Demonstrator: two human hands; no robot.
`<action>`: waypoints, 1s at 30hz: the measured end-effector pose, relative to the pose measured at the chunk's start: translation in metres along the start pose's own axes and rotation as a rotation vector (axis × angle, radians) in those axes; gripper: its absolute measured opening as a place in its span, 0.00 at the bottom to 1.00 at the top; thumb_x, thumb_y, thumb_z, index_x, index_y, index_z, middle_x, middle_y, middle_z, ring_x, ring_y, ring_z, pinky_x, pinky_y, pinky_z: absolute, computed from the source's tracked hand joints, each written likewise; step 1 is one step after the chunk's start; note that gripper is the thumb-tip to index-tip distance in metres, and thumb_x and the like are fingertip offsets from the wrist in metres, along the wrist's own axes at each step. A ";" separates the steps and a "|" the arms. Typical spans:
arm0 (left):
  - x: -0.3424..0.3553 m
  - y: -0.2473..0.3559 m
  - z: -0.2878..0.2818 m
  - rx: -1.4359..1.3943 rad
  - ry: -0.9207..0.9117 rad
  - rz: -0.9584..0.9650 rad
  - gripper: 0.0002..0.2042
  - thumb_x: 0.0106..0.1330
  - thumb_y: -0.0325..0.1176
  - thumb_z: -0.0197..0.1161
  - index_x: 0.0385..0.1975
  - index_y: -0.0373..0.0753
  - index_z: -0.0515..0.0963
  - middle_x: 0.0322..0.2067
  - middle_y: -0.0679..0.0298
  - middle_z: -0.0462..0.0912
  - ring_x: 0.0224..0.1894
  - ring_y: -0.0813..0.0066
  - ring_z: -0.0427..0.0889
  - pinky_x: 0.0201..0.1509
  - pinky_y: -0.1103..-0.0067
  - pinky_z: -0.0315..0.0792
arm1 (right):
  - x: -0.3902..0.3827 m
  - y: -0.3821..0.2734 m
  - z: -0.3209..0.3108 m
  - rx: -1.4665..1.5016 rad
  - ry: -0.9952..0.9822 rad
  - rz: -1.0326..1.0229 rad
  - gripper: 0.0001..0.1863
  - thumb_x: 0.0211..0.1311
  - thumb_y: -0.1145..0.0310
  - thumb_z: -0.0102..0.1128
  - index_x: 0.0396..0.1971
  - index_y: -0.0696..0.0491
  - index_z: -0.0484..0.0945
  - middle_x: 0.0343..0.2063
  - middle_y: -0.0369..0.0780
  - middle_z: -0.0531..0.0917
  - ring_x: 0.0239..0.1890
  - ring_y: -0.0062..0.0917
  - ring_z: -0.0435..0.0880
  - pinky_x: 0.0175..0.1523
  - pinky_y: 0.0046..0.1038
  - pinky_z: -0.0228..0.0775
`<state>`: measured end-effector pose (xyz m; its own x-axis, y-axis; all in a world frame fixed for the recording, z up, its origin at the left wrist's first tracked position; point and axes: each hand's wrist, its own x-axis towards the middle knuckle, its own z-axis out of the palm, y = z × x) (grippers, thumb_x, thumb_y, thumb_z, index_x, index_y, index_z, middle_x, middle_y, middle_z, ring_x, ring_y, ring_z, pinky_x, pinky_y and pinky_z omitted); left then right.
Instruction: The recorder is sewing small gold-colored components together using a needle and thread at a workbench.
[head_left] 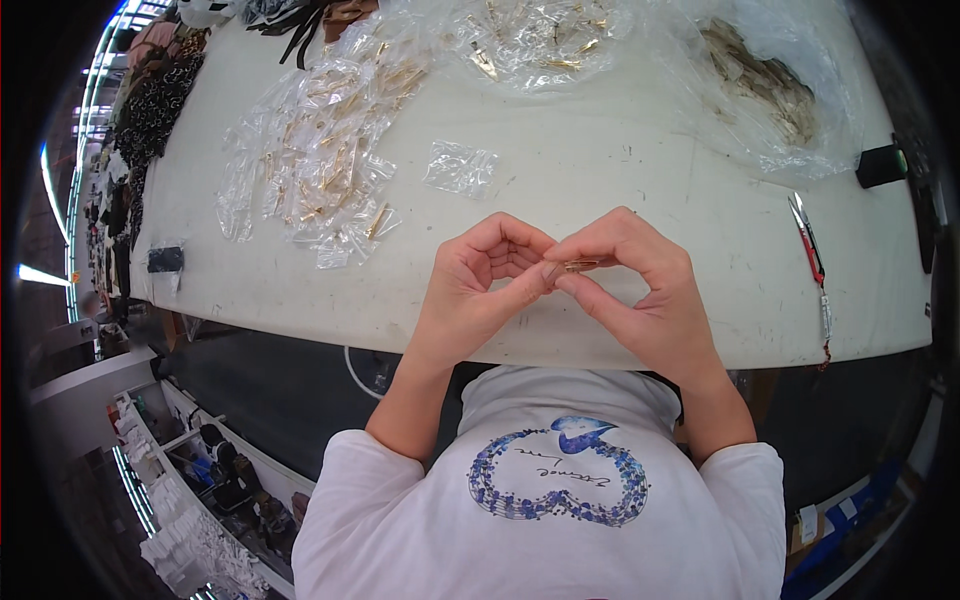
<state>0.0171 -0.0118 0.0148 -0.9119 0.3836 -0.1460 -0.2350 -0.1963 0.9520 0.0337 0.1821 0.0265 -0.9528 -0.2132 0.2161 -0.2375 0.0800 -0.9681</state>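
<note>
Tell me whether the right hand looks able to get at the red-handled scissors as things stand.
Probably yes: nothing visible blocks the tabletop between the right hand and the red-handled scissors. But that hand appears to pinch a small gold-coloured piece, likely needing release first.

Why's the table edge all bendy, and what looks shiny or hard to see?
Head view: the table's front edge curves from the fisheye lens; head view: plastic bags glint and lights at far left glare white; head view: the held gold piece is too small to make out.
</note>
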 end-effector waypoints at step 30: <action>0.007 -0.009 -0.017 0.346 0.370 0.278 0.06 0.64 0.20 0.63 0.39 0.30 0.77 0.34 0.60 0.83 0.36 0.78 0.84 0.44 0.82 0.79 | -0.017 -0.015 -0.085 0.273 0.603 -0.298 0.09 0.74 0.72 0.46 0.47 0.62 0.70 0.13 0.29 0.63 0.13 0.07 0.51 0.18 0.14 0.40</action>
<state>0.0067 -0.0223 0.0011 -0.9952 0.0063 0.0973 0.0974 0.0860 0.9915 0.0370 0.2677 0.0479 -0.8123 0.3924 0.4314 -0.5223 -0.1604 -0.8376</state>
